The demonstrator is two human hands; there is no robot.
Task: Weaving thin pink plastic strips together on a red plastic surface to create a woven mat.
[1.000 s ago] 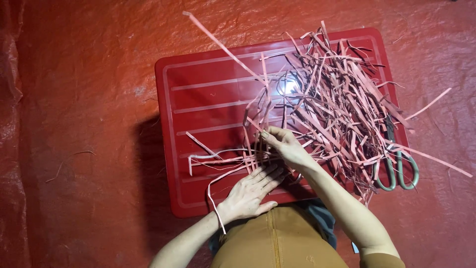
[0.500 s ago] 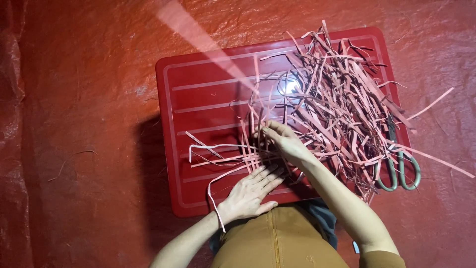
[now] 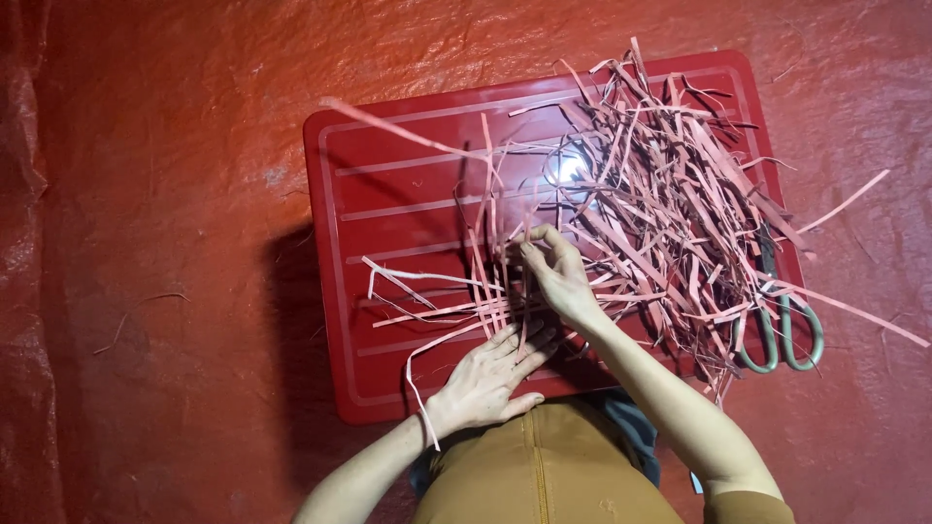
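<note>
The right hand (image 3: 555,277) is being closed in a pinch on one upright paper strip (image 3: 488,209), which is being threaded among the few strips being woven (image 3: 456,301) just to its left. The left hand (image 3: 485,378) is being held open and flat, its fingers being pressed down on the near ends of those strips so they are kept in place. It looks like a weaving step is being done; for the next move, the pinched strip would need to be passed over and under the crossing ones. All of this is being done on a red tray (image 3: 388,194). A big pile of loose strips (image 3: 670,213) is lying just right of the right hand, and green scissors (image 3: 782,330) are lying at the tray's right edge.
</note>
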